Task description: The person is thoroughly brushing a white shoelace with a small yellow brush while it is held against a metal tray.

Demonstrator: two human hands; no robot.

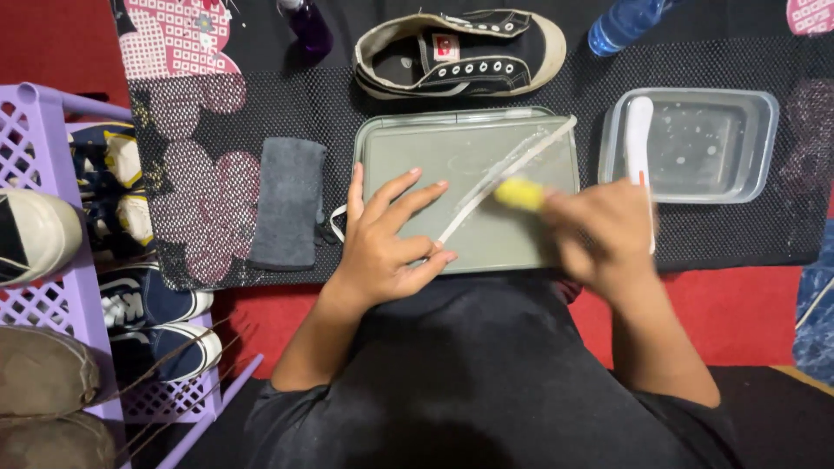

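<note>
The left hand [387, 239] lies spread and flat on the near left part of a grey metal tray [408, 156], fingers splayed, pressing down one end of a white shoelace [508, 169]. The lace is long, flat and pale, wet-looking, and runs aslant across the tray from under the left fingertips up to the far right corner. The right hand [599, 230] is blurred; it is clenched around a yellow brush [519, 194], whose yellow end sits on the lace about midway along it.

Left of the tray a folded grey cloth [288, 201] lies on a black mat [712, 234] with pink patches. Right of the tray stands a clear plastic tub [747, 143] with a white brush [638, 139] laid across its left side. Beyond the tray a black and cream shoe [460, 52] lies on its side, its eyelets bare. A purple bottle [308, 24] stands to the shoe's left, a blue bottle [621, 24] to its right. At the far left a lilac rack [48, 139] holds several shoes.
</note>
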